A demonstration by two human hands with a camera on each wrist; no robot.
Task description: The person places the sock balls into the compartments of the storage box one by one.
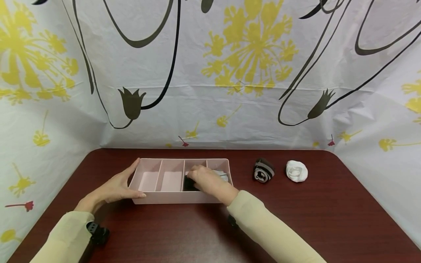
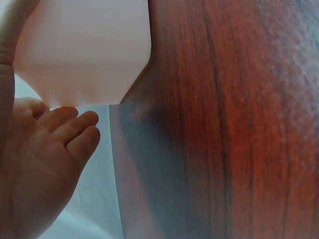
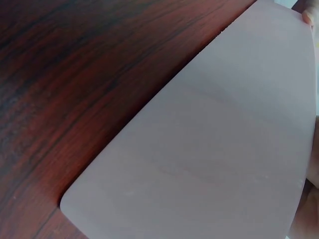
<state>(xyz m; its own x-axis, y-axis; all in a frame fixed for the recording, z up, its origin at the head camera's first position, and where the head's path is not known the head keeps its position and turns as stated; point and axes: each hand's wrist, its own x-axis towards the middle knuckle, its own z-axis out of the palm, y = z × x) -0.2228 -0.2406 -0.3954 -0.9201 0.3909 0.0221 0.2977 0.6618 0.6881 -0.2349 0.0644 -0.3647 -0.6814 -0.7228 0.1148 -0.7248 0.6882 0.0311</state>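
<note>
A pale pink box (image 1: 171, 197) with several compartments in a row sits on the table. My left hand (image 1: 115, 187) holds its left end, thumb along the front wall and index finger at the back corner; the left wrist view shows the other fingers (image 2: 82, 144) by the end wall. Inside the third compartment from the left, my right hand (image 1: 208, 182) grips a black sock (image 1: 189, 184), mostly hidden by the fingers. A light grey sock (image 1: 222, 175) lies in the rightmost compartment, partly covered by that hand. The two left compartments hold nothing.
Right of the box lie a rolled striped sock (image 1: 263, 171), brown, grey and black, and a rolled white sock (image 1: 296, 171). The dark red wooden table (image 1: 158, 233) backs onto a patterned white sheet (image 1: 197, 120), which also hangs at both sides.
</note>
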